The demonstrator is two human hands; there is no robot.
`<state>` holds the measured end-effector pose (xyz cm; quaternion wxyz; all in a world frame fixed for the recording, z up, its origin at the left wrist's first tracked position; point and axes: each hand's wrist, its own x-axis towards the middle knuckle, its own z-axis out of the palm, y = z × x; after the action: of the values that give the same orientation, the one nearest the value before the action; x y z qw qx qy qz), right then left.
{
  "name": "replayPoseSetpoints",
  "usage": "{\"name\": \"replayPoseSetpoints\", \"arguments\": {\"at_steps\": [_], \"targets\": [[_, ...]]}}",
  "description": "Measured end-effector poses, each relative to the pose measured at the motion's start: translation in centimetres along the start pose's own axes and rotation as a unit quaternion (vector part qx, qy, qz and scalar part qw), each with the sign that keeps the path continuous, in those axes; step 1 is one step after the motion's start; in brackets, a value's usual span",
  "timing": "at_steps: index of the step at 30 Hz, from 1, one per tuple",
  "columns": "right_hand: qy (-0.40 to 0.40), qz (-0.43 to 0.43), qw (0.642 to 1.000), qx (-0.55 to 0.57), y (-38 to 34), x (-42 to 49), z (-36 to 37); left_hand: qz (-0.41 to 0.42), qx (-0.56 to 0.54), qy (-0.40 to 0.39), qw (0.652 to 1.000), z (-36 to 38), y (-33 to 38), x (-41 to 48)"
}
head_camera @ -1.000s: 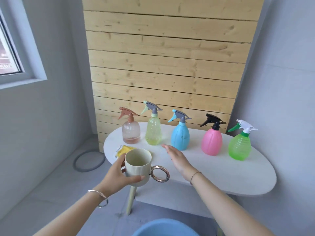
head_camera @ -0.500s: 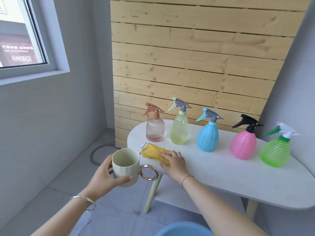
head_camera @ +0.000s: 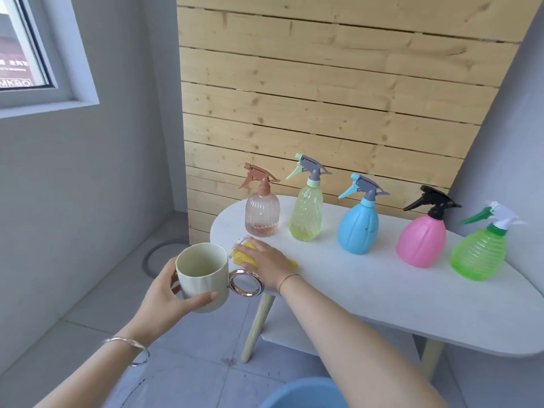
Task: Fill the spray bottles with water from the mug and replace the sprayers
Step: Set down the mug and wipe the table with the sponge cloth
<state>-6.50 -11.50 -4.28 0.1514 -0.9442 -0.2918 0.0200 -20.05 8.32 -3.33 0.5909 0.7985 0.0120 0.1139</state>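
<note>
Left hand (head_camera: 160,301) grips the cream mug (head_camera: 203,282), upright, mouth up, ring handle pointing right, just off the white table's (head_camera: 368,290) left end; right hand (head_camera: 265,257) rests flat on the yellow cloth (head_camera: 240,256).

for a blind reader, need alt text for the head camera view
A left hand grips a cream mug beside a white table while the right hand rests on a yellow cloth; five spray bottles stand behind, sprayers on.

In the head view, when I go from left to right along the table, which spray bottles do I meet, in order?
clear pink bottle with brown sprayer → yellow bottle → blue bottle → pink bottle with black sprayer → green bottle with white sprayer
</note>
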Motion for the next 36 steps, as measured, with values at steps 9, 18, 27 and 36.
{"name": "replayPoseSetpoints", "arguments": {"at_steps": [9,18,27,36], "targets": [[0.078,0.102,0.991,-0.021,5.9,-4.9,-1.2,0.007,-0.021,-0.027,0.999,5.3,1.7,0.1],[0.117,0.191,0.974,-0.041,13.9,-12.1,-3.3,0.014,-0.019,-0.055,0.998,10.6,4.2,0.2],[0.138,0.266,0.952,-0.061,21.2,-18.1,-5.5,0.024,-0.034,-0.096,0.994,17.6,6.8,1.0],[0.142,0.31,0.937,-0.079,26.1,-24.7,-7.6,0.036,-0.043,-0.122,0.991,23.8,8.5,1.5]]}}
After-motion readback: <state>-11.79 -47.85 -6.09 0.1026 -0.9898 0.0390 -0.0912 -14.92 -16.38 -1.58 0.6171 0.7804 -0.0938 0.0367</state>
